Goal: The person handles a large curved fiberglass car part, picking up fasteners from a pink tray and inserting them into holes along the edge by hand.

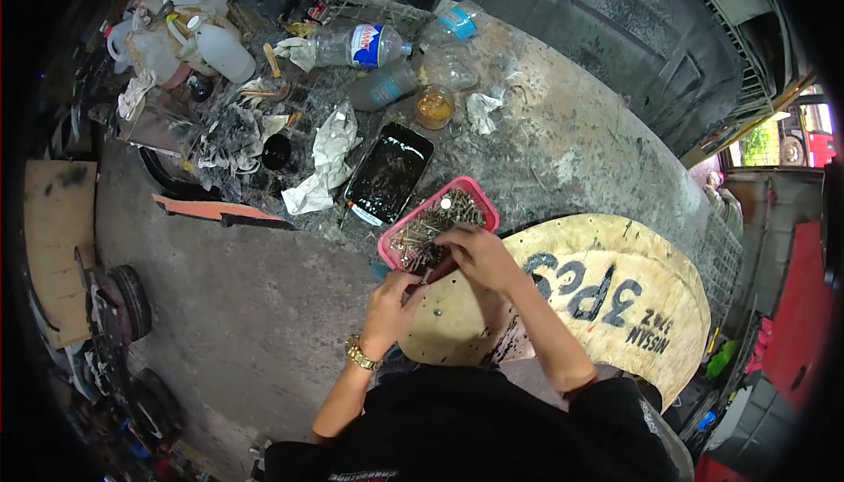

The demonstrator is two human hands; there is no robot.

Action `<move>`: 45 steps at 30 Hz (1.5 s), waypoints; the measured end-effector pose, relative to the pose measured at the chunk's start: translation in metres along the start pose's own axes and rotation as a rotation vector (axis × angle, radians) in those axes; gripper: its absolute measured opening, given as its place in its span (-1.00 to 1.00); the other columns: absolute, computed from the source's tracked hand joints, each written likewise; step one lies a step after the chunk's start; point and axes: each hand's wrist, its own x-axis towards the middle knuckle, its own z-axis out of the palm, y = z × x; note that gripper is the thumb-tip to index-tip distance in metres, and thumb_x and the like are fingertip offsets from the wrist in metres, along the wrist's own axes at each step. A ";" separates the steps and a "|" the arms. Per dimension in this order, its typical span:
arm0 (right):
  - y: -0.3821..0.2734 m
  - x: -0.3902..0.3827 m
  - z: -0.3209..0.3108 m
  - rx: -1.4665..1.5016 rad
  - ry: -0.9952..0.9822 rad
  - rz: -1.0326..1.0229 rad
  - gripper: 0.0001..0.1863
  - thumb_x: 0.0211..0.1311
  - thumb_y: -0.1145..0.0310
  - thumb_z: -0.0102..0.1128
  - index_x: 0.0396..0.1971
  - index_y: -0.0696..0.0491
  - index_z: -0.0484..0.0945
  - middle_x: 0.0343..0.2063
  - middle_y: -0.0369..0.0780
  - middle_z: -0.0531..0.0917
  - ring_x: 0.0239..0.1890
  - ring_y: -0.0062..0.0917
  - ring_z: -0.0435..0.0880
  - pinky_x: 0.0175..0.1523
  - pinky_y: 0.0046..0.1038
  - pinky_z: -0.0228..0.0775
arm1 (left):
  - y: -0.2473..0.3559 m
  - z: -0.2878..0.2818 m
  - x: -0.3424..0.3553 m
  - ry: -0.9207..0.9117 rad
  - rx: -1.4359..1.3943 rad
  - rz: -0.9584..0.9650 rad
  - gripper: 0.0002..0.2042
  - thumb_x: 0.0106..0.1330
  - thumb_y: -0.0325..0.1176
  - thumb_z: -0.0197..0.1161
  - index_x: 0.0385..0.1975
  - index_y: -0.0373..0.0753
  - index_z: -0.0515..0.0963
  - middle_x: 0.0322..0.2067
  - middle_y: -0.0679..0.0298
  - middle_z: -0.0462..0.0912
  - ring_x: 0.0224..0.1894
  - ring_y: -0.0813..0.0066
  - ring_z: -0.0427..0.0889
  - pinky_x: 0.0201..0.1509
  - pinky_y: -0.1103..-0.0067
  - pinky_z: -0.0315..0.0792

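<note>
Hands sorting through a pink tray of screws on a round wooden board

The right hand (475, 253) reaches into the near end of the pink tray (482, 210), fingers curled down among the brass-coloured screws (435, 218) — whether it pinches one I cannot tell. The left hand (391, 302), a gold watch (361, 355) at its wrist, sits just beside the tray's near corner, fingers bunched together as if around a small piece, though the piece itself is hidden. The tray rests partly on the round wooden board (615, 306), next to a black tray of dark oil (389, 173). Judging from this, picking goes best one screw at a time with the tray kept flat — a nudge could tip it off the board's edge.
</note>
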 end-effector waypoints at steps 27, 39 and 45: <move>0.048 0.057 -0.001 -0.654 -0.063 -0.034 -0.74 0.11 0.35 0.09 -0.17 -0.05 0.58 -0.09 -0.16 0.60 -0.13 -0.24 0.63 -0.06 -0.25 0.49 | -0.019 -0.020 -0.002 -0.059 0.038 -0.004 -0.81 0.19 -0.33 0.30 -0.37 -0.32 0.51 -0.43 0.12 0.55 -0.48 0.15 0.53 -0.38 0.36 0.41; 0.049 0.041 0.008 -0.660 0.017 -0.044 -0.87 0.14 0.34 0.10 -0.40 0.05 0.56 -0.26 -0.14 0.60 -0.23 -0.18 0.63 -0.10 -0.24 0.48 | -0.021 -0.014 -0.003 -0.093 0.122 0.078 -0.81 0.19 -0.35 0.30 -0.31 -0.30 0.51 -0.40 0.13 0.56 -0.48 0.15 0.55 -0.39 0.37 0.43; -0.013 -0.001 0.000 0.171 -0.237 0.100 -0.71 0.34 0.18 0.06 -0.38 0.14 0.48 -0.54 -0.24 0.50 -0.39 -0.52 0.56 -0.22 -0.41 0.37 | -0.011 -0.010 0.000 -0.089 0.110 0.137 -0.83 0.19 -0.36 0.28 -0.30 -0.26 0.51 -0.39 0.16 0.57 -0.37 0.10 0.55 -0.26 0.33 0.42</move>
